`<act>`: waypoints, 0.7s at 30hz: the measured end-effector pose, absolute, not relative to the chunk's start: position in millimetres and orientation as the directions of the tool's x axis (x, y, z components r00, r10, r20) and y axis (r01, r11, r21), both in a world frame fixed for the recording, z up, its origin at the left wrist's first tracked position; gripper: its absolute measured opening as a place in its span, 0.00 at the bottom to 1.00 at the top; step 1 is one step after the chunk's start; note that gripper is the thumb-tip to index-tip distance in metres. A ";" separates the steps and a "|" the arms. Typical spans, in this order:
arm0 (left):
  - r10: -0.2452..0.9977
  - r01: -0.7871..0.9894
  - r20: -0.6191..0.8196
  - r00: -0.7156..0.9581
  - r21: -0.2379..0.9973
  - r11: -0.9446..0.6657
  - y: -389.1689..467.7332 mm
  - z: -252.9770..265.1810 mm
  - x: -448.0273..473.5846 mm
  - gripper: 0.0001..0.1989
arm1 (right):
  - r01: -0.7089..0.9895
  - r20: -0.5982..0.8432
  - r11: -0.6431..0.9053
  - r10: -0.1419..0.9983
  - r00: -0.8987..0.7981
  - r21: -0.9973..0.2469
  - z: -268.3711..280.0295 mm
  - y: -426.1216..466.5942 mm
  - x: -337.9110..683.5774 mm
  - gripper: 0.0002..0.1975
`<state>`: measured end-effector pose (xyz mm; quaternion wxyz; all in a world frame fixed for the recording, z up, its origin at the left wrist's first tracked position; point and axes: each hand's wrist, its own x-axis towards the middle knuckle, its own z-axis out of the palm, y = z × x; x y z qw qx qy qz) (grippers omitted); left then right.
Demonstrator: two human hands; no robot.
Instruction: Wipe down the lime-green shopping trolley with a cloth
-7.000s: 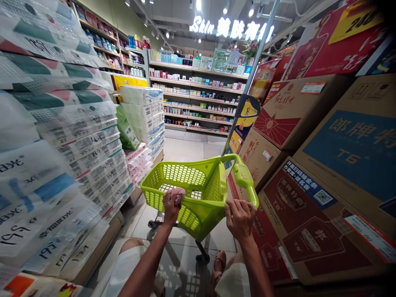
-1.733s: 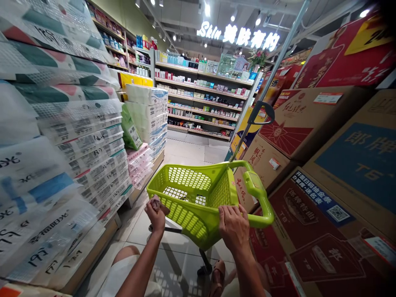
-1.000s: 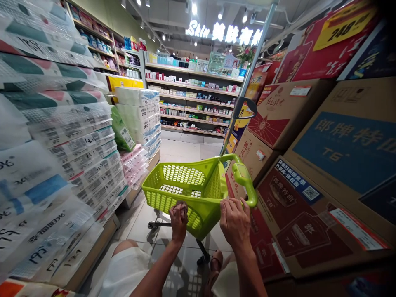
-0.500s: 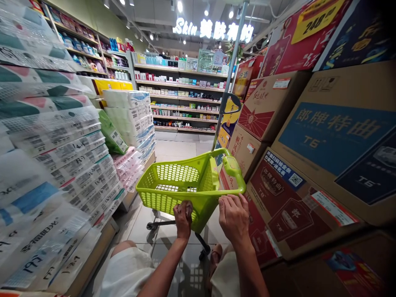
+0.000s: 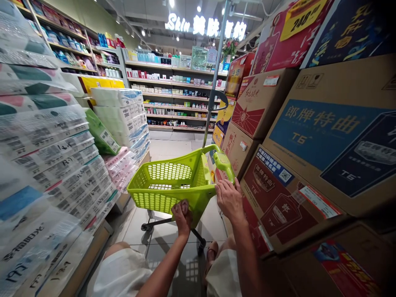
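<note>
A lime-green shopping cart (image 5: pixel 198 204) with a perforated basket stands sideways in front of me. My left hand (image 5: pixel 182 216) is closed around a crumpled brownish cloth (image 5: pixel 185 206), which is against the cart's near side wall. At the cart's handle end, my right hand (image 5: pixel 229 200) has its fingers curled over the rim corner by the green handle (image 5: pixel 225 165). The basket's visible inside holds nothing I can make out. A grey pole (image 5: pixel 213 82) with a dark hooked bracket rises behind the handle.
Packs of tissue paper (image 5: pixel 64 136) are stacked along the left on a low platform. Cardboard cartons (image 5: pixel 309 123) form a wall close on the right. Shelves of small products (image 5: pixel 176 90) stand across the far end, beyond the tiled floor (image 5: pixel 173 144).
The cart and surroundings sit further left in the view. My left hand with the cloth has shifted slightly right along the cart's side. My right hand now reaches further over the rim corner.
</note>
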<state>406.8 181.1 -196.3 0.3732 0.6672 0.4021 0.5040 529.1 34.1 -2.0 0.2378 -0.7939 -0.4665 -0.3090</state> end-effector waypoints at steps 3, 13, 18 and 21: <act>0.952 0.165 0.306 -0.025 0.940 -0.298 201.1 -182.9 415.8 0.11 | 0.897 0.706 -0.428 0.603 0.373 -0.108 -13.6 41.4 539.6 0.19; 0.917 0.065 0.375 0.137 0.920 -0.386 158.3 -213.1 404.8 0.19 | 0.873 0.766 -0.416 0.463 0.445 -0.256 -37.0 55.3 510.8 0.17; 0.867 0.070 0.462 0.186 0.874 -0.481 147.3 -195.1 411.1 0.22 | 0.862 0.765 -0.419 0.443 0.468 -0.285 -37.1 55.9 499.3 0.17; 0.785 0.070 0.555 0.274 0.803 -0.592 155.7 -183.6 412.6 0.18 | 0.863 0.770 -0.417 0.438 0.465 -0.285 -33.9 54.8 495.9 0.17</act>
